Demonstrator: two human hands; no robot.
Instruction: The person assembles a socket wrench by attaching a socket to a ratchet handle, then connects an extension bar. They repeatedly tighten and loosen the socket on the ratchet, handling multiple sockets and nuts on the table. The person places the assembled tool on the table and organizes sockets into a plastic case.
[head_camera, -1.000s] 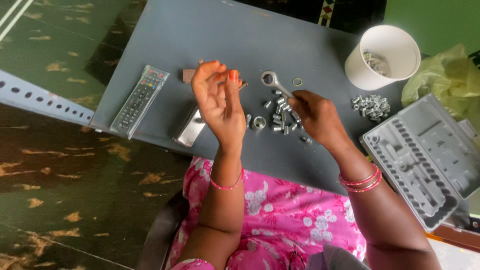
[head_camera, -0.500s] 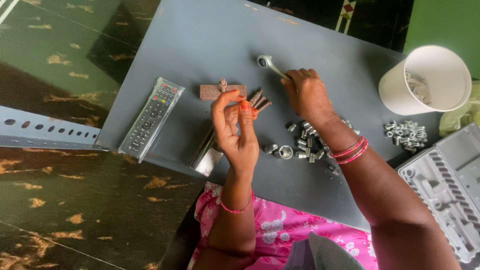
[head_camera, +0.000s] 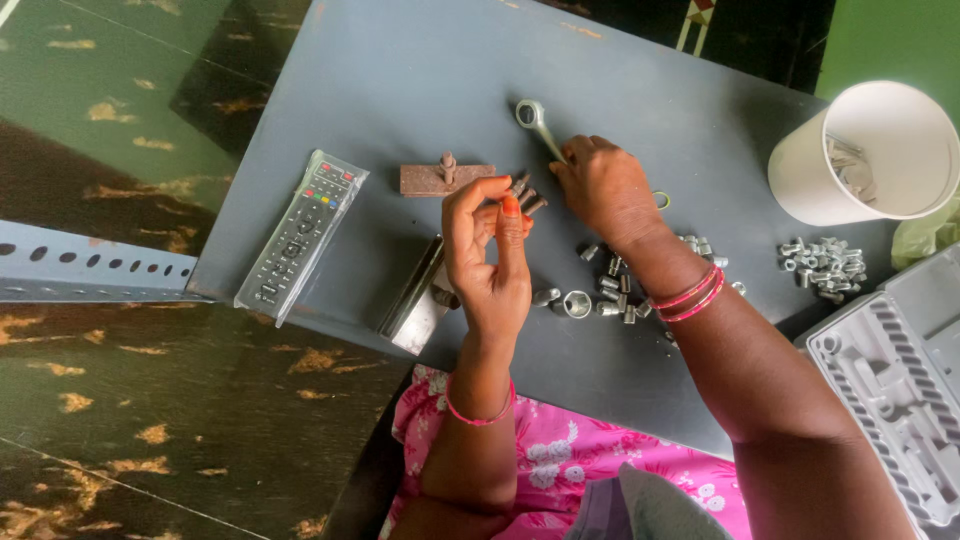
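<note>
**A:** Your right hand (head_camera: 600, 190) is curled down over the handle of the ring spanner (head_camera: 537, 122), fingers pressed together on it; the ring end pokes out past your knuckles, flat on the grey table (head_camera: 400, 70). Grip it nearer the middle of the shaft, I'd say, so the ring can swing freely.

**B:** And the left hand (head_camera: 490, 255)?

**A:** Raised off the table, palm toward you, thumb and forefinger brought together. You may be pinching something small between them, but it's hidden behind the fingers, so I can't tell. Just beyond your fingertips, a few dark sockets (head_camera: 524, 192) lie between your two hands.

**B:** Where should the work happen?

**A:** Near the rusty flat bar with the bolt standing up in it (head_camera: 446, 177), just left of those sockets. Bring your hands low over the table, so whatever you pinch cannot roll far if it slips.

**B:** Anything in the way?

**A:** The scatter of sockets and nuts (head_camera: 610, 292) lies under your right wrist; lift the forearm rather than drag it. The remote in its plastic sleeve (head_camera: 302, 232) and the metal angle piece (head_camera: 412, 297) lie to your left, well apart from the spanner. The white cup (head_camera: 868, 150), a second pile of nuts (head_camera: 822, 262) and the grey moulded tray (head_camera: 895, 390) sit off to your right.
</note>
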